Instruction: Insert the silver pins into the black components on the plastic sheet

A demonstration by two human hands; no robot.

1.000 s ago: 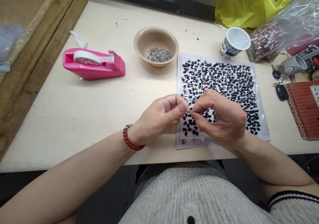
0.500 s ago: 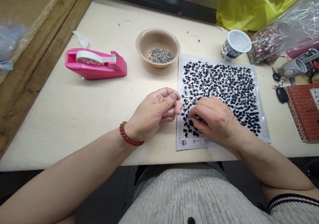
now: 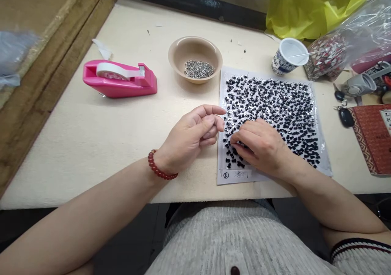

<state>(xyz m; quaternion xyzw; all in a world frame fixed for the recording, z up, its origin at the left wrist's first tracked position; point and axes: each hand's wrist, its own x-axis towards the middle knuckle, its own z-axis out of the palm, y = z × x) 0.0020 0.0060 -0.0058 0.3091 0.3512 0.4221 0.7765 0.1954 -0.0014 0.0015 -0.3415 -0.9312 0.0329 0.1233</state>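
Observation:
A white sheet [image 3: 224,179] under clear film carries many small black spool-shaped pieces, like push pins [image 3: 310,148], some with thin metal points sticking up. My right hand [image 3: 262,144] rests on its left part, thumb and forefinger pinched together among the black pieces. What those fingertips hold, if anything, is hidden. Just left of the sheet is my left hand [image 3: 195,132], its forefinger stretched out and the thumb pressed on the other, curled fingers. Whatever may lie inside that hand does not show. Beyond it, a beige bowl [image 3: 195,47] contains a heap of small silvery pins [image 3: 199,69].
At the left stands a pink tape dispenser [image 3: 122,85]. A patterned paper cup [image 3: 282,59], a clear bag of red and white pieces [image 3: 326,57], a yellow bag [image 3: 311,10] and a reddish-brown booklet [image 3: 371,140] are at the right. Wooden boards [image 3: 61,59] edge the table.
My left forefinger has straightened away from the thumb, over the sheet's left edge. My right hand stays pinched at nearly the same spot.

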